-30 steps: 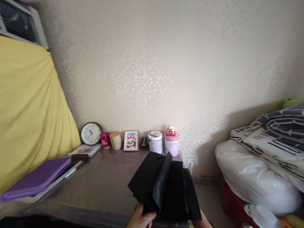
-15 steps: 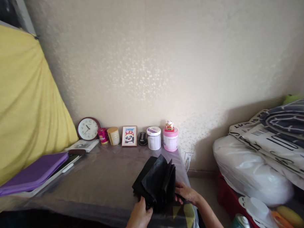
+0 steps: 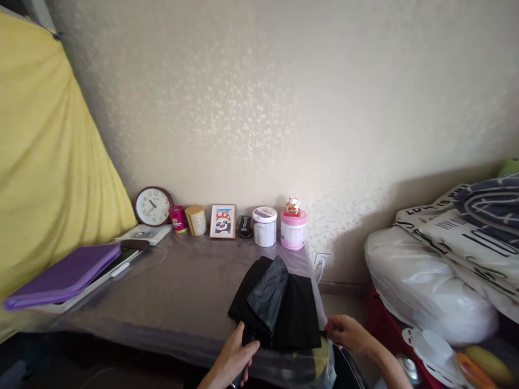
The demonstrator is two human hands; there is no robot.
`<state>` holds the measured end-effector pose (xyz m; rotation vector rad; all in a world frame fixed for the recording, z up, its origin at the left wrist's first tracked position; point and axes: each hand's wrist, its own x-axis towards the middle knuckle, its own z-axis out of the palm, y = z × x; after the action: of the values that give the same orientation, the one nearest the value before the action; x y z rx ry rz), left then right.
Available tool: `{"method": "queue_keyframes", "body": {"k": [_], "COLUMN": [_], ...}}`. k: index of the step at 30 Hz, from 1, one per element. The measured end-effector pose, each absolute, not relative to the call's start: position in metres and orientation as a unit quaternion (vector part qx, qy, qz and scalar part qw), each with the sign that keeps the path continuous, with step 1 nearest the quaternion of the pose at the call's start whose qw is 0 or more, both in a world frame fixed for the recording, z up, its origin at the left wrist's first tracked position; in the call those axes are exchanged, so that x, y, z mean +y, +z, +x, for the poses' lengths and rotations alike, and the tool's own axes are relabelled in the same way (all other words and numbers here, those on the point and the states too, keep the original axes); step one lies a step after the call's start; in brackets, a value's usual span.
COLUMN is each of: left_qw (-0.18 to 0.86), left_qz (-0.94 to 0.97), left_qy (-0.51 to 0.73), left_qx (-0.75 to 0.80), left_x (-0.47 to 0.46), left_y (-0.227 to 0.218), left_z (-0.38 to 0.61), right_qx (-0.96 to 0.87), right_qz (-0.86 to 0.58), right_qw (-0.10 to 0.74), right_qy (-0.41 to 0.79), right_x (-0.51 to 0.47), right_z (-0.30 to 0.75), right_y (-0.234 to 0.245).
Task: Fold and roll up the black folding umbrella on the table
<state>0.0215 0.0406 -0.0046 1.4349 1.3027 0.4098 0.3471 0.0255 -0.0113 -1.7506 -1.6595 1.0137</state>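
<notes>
A folded black umbrella [image 3: 275, 306] with loose cloth panels is held over the near right corner of the brown table [image 3: 173, 299]. My left hand [image 3: 236, 357] is wrapped round its lower end, near the handle. At the cloth's right edge, my right hand [image 3: 346, 333] pinches a bit of black fabric or strap. Both hands are low in the view, close to the table's front edge.
Along the wall stand a clock [image 3: 153, 206], small tins, a panda picture [image 3: 222, 221], a white jar [image 3: 264, 226] and a pink jar [image 3: 293, 230]. A purple folder [image 3: 62, 276] lies at the left by a yellow cloth [image 3: 32, 168]. Stacked bedding [image 3: 453, 256] fills the right.
The umbrella cloth has come down from raised to lying lower over the table corner. My right hand came into view and now sits out at the cloth's right edge.
</notes>
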Motion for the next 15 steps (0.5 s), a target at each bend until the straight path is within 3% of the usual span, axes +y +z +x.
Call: {"method": "queue_keyframes", "body": {"k": [3, 6, 15], "left_qw": [0.442, 0.400, 0.251], "left_qz": [0.645, 0.666, 0.755], "left_qy": [0.146, 0.151, 0.107], "left_qx": [0.606, 0.611, 0.597], "left_x": [0.041, 0.042, 0.034], "left_y": [-0.004, -0.001, -0.003], "left_z": [0.026, 0.026, 0.028], "right_qx": [-0.643, -0.635, -0.683], "right_qz": [-0.676, -0.689, -0.610], "right_qw": [0.275, 0.324, 0.397], "right_qy": [0.231, 0.126, 0.060], "right_x": [0.026, 0.031, 0.051], "right_z": [0.354, 0.351, 0.293], "right_y": [-0.008, 0.009, 0.069]}}
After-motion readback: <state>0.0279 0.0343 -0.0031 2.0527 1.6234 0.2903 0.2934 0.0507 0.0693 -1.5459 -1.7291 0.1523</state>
